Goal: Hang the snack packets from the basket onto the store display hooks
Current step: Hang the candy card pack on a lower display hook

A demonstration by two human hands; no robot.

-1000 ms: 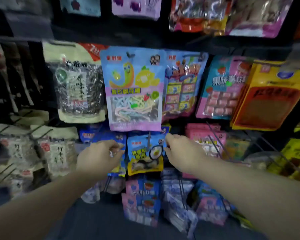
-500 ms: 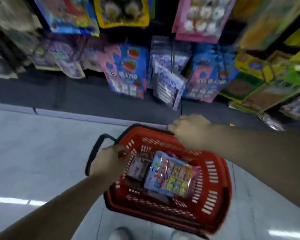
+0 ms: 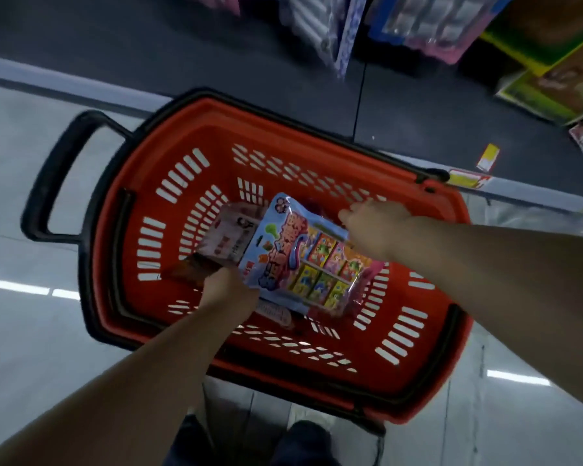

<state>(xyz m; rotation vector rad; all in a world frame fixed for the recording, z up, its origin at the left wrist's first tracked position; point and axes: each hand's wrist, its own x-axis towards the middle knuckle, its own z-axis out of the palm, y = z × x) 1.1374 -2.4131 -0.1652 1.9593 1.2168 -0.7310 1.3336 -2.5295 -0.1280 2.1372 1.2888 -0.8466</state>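
**Both hands in the basket**

While the camera is looking straight down, both hands are working inside the red basket, which is sitting on the pale floor just in front of the dark shelf base. Its black handle is sticking out to the left.

Lying on top inside is a light-blue packet with small yellow and pink boxes showing through its window. It is resting tilted, its header end pointing toward the shelf. Peeking out from under its left edge is a pink-and-white packet, and below that a brown packet is showing. More wrappers are lying underneath, too covered to tell apart.

The left hand is reaching in at the blue packet's lower-left edge, fingers tucked beneath it and gripping that edge; the fingertips themselves are hidden. The right hand is sitting at the packet's upper-right edge, fingers curling down onto it and pinching that side.

Up top, hanging packets are blurring along the display, and green-and-yellow packs are showing at the right. A yellow tag is lying on the base. Dark trouser legs are visible at the bottom.
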